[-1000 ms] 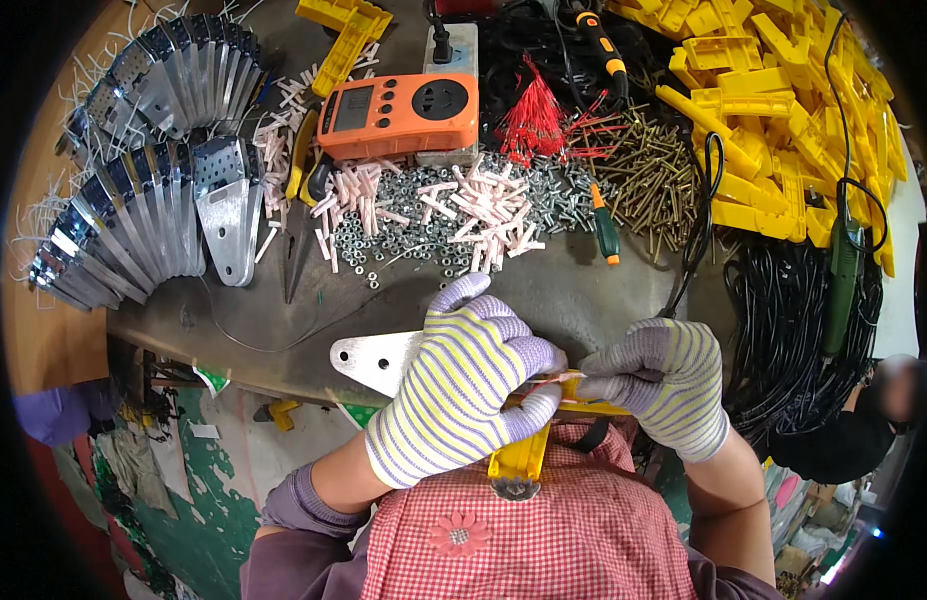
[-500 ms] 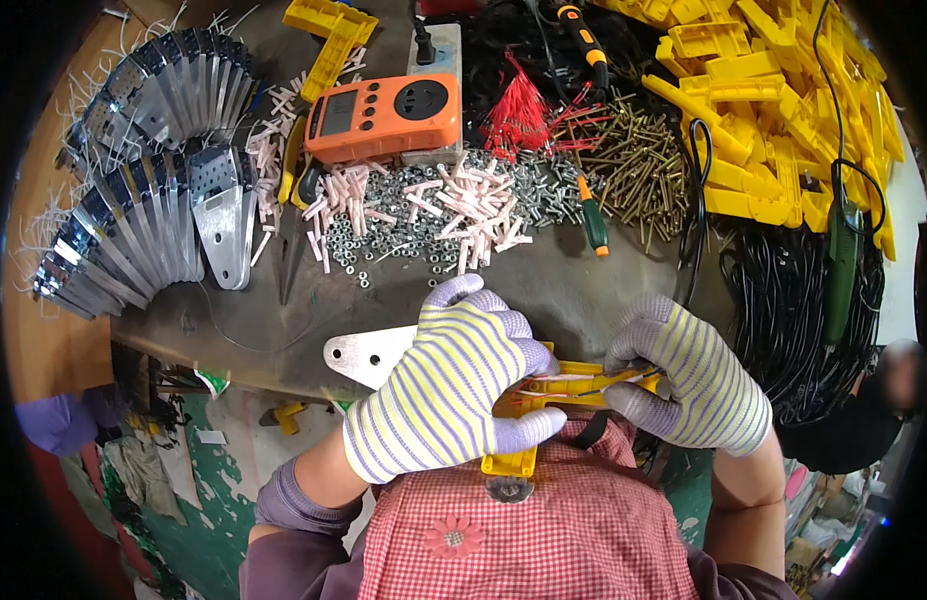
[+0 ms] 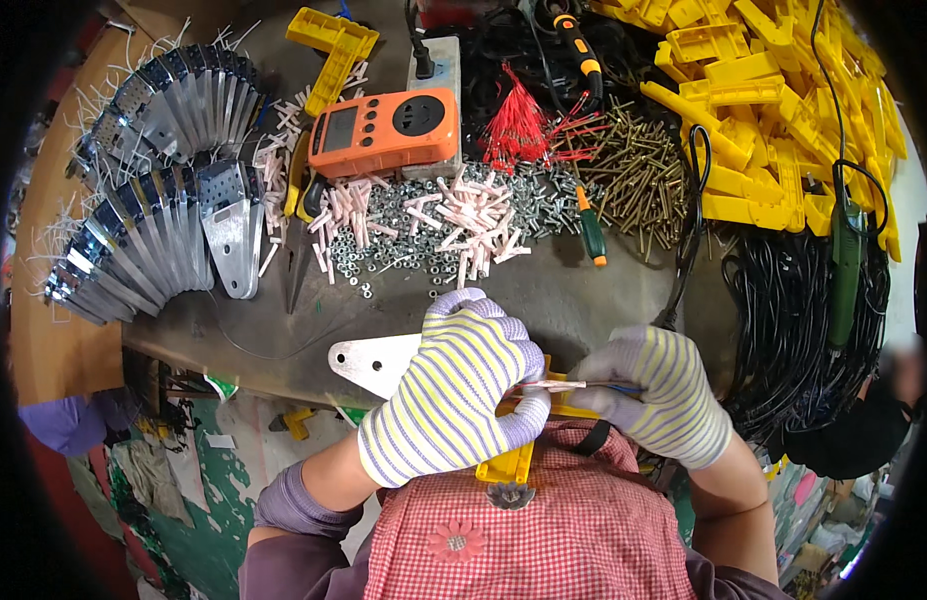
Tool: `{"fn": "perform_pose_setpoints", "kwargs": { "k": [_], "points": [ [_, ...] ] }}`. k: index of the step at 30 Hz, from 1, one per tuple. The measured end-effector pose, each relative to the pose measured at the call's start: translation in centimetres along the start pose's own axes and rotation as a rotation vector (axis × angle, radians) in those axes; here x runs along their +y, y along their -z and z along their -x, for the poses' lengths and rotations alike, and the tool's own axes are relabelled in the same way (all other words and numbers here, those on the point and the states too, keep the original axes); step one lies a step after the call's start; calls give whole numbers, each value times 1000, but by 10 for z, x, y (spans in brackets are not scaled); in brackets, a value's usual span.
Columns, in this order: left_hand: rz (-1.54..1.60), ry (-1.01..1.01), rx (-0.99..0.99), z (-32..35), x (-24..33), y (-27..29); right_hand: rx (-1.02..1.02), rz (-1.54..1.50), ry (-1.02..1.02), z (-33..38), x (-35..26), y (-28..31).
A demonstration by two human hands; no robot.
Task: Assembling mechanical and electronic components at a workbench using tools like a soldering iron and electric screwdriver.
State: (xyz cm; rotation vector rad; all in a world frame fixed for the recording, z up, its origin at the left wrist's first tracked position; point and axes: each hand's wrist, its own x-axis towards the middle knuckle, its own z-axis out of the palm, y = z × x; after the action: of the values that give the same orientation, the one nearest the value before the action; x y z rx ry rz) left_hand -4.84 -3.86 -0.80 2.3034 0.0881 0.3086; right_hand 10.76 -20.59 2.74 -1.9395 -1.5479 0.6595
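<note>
My left hand (image 3: 453,395), in a striped knit glove, grips a flat metal bracket (image 3: 368,362) together with a yellow plastic piece (image 3: 508,462) at the near edge of the workbench. My right hand (image 3: 658,395), gloved the same way, pinches a thin pink-tipped wire (image 3: 563,385) and holds it against the left hand's fingers. The middle of the yellow piece is hidden under my hands.
On the bench lie fanned metal brackets (image 3: 153,230), an orange meter (image 3: 383,130), a spread of nuts and pink plugs (image 3: 443,220), brass screws (image 3: 633,175), red ties (image 3: 518,125), a heap of yellow plastic parts (image 3: 773,110), black cables (image 3: 793,320) and a green tool (image 3: 845,270).
My right hand has drawn away to the right, pulling the thin wire out between the two hands. The left hand keeps its hold on the bracket and yellow piece.
</note>
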Motion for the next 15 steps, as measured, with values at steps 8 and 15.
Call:
{"fn": "perform_pose_setpoints", "kwargs": {
  "k": [8,15],
  "points": [
    [319,-213,-218,-10,-31,28,-65,-252,-110,-7,1,6],
    [276,-11,-695,-43,-20,58,-121,-291,-70,-1,8,7]
  ]
}}
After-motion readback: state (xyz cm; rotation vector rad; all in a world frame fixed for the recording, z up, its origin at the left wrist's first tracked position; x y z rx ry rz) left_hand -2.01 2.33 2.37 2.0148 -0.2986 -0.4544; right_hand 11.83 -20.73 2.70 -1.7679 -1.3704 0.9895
